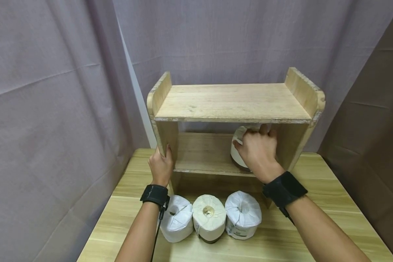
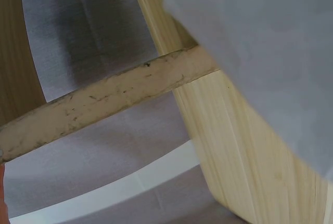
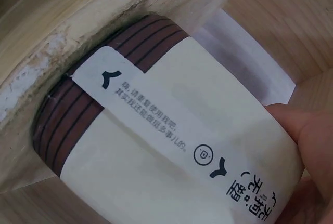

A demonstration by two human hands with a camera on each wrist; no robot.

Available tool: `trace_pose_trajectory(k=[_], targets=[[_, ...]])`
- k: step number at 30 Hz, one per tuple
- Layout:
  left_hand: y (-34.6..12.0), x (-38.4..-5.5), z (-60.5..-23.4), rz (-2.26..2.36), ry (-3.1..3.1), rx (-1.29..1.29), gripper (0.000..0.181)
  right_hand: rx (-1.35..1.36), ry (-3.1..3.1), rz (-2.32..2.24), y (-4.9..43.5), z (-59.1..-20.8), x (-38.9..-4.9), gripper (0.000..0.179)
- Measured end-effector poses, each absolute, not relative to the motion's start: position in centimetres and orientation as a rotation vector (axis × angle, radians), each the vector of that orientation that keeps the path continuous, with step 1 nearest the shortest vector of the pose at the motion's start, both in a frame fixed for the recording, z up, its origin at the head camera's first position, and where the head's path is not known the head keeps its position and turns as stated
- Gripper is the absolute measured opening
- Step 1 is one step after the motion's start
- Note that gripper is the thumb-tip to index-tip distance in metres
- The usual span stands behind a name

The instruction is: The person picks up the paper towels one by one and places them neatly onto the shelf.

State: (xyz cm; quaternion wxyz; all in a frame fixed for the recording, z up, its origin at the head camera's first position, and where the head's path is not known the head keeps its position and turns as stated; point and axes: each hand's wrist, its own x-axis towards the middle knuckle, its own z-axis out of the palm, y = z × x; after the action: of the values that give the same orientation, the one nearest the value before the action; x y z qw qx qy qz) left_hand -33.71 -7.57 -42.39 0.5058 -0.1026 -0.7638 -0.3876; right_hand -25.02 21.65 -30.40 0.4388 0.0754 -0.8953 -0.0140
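Note:
A small wooden shelf (image 1: 232,103) stands on the table, and my left hand (image 1: 160,167) grips the edge of its left side panel (image 2: 99,96). On its middle board (image 1: 201,153), towards the right end, sits a cream wrapped toilet paper roll (image 1: 237,153). My right hand (image 1: 259,151) holds this roll from above; part of it is hidden behind the hand. Up close, the right wrist view shows the roll's brown striped band (image 3: 151,39) against the board, with the thumb (image 3: 291,122) beside the roll's other end.
In front of the shelf stand three wrapped rolls in a row: a white one (image 1: 177,227), a cream one (image 1: 211,222) and another white one (image 1: 243,218). The wood-grain table (image 1: 118,218) runs back to grey curtains (image 1: 222,40).

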Motion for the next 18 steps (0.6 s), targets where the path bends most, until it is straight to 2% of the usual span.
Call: trace_pose_trajectory(k=[18], targets=[[-7.5, -33.8, -42.4, -0.948, -1.839, -0.234, 0.018, 0.318, -2.245, -0.022, 23.3, -29.8, -23.6, 0.047]])
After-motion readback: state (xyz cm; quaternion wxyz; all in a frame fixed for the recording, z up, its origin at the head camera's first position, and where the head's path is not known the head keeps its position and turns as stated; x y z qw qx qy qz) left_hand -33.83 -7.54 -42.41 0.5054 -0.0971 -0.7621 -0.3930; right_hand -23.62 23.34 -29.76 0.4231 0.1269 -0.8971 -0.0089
